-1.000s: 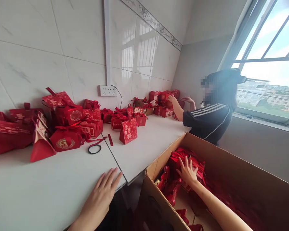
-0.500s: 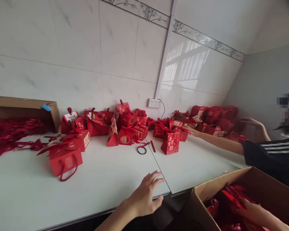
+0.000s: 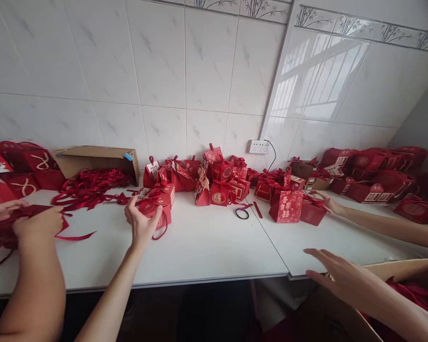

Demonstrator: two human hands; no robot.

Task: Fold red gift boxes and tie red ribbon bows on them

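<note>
My left hand (image 3: 140,224) reaches forward over the white table (image 3: 207,251) and closes its fingers and thumb round a small red gift box (image 3: 163,209) with a ribbon handle. My right hand (image 3: 337,275) hovers flat with spread fingers above the table's front right edge, holding nothing, just over the rim of an open cardboard box (image 3: 395,267). Many more red gift boxes (image 3: 221,185) are heaped along the tiled wall.
At the left, another person's two hands (image 3: 35,225) hold a red bag with ribbon. A co-worker's arm (image 3: 378,223) reaches in from the right towards a tall red bag (image 3: 288,206). A cardboard box (image 3: 92,159) spills red ribbons (image 3: 89,186). A black ring (image 3: 241,213) lies mid-table.
The view has swung left. My left hand left the table edge and went forward onto the red gift box. My right hand came up out of the cardboard box and now hovers open.
</note>
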